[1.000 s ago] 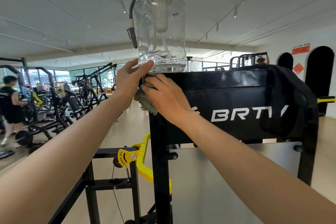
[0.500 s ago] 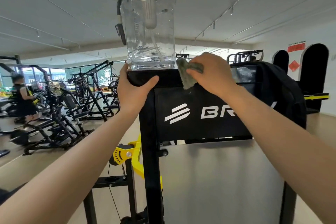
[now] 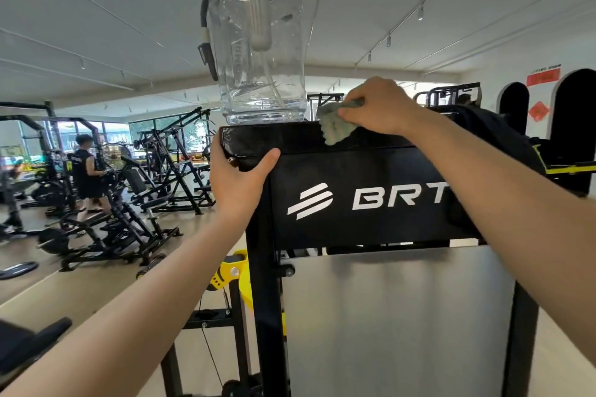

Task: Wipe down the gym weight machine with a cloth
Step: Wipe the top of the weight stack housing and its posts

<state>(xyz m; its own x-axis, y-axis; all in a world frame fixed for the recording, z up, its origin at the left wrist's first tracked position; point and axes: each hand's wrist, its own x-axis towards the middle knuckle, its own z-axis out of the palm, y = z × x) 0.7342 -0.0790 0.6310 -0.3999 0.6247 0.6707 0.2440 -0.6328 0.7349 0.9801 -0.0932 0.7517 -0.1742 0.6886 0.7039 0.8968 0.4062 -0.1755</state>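
Observation:
The black weight machine (image 3: 371, 203) with white lettering fills the middle, a brushed metal panel below its top housing. My right hand (image 3: 377, 106) grips a crumpled grey-green cloth (image 3: 333, 127) and presses it on the housing's top edge, just right of a large clear water jug (image 3: 258, 51) standing there. My left hand (image 3: 238, 177) grips the housing's upper left corner, thumb across the front face.
A black garment or bag (image 3: 496, 138) hangs over the housing's right end. Yellow parts (image 3: 237, 277) stick out at the machine's left. Other black gym machines (image 3: 122, 203) and a person (image 3: 85, 167) stand on the floor to the left.
My right hand has carried the cloth from the left corner under the jug rightward along the top edge. My left hand dropped from the jug's base to the corner.

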